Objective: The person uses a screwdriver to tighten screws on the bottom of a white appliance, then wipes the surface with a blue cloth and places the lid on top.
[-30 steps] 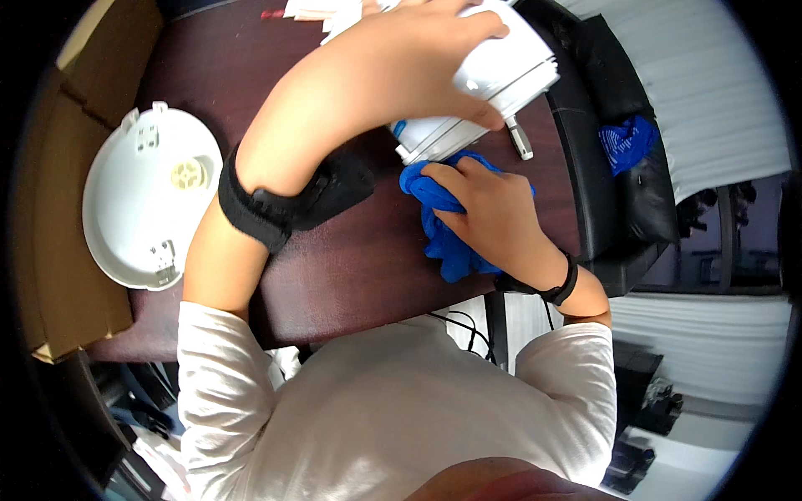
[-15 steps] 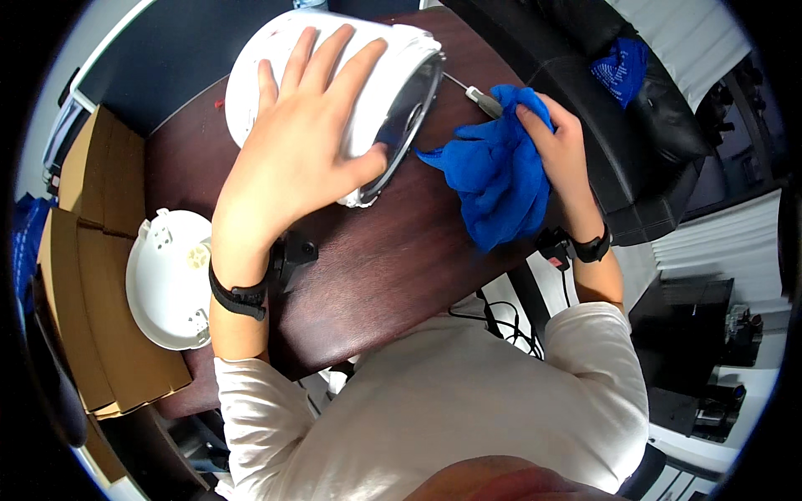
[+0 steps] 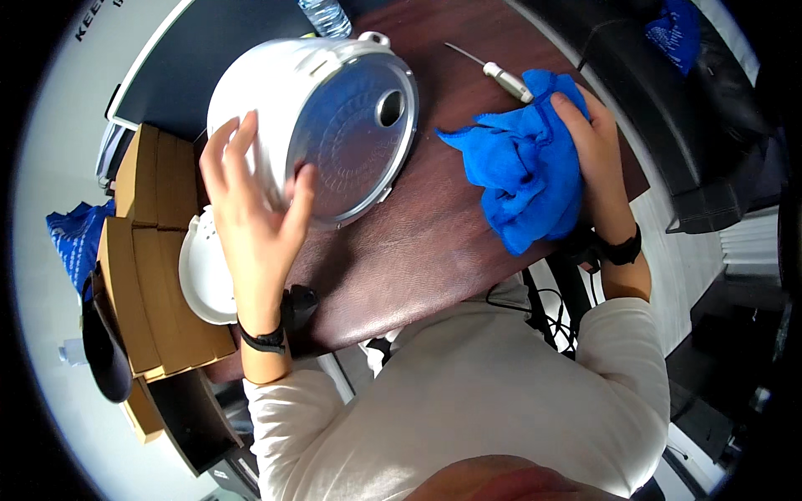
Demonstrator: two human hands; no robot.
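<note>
A white drum-shaped appliance (image 3: pixel 259 92) lies tipped on its side on the table, its round shiny metal face (image 3: pixel 347 154) with one round hole turned toward me. My left hand (image 3: pixel 251 188) is at its near left wall, fingers apart and slightly blurred, thumb by the metal rim; whether it touches, I cannot tell. My right hand (image 3: pixel 595 138) grips a crumpled blue cloth (image 3: pixel 530 167) at the right of the table, the thumb on top. Just beyond the cloth lies a screwdriver (image 3: pixel 505 81) with a pale handle, its shaft pointing away.
A round white plastic cover (image 3: pixel 205 275) rests at the left, partly behind my left forearm, against cardboard boxes (image 3: pixel 167 292). A clear water bottle (image 3: pixel 326 17) stands behind the appliance. A black sofa (image 3: pixel 635 83) borders the table on the right. Cables hang below the near edge.
The appliance has turned so its metal face shows toward me. My left hand has slid off its top to the near left side. My right hand still holds the cloth; the view has shifted.
</note>
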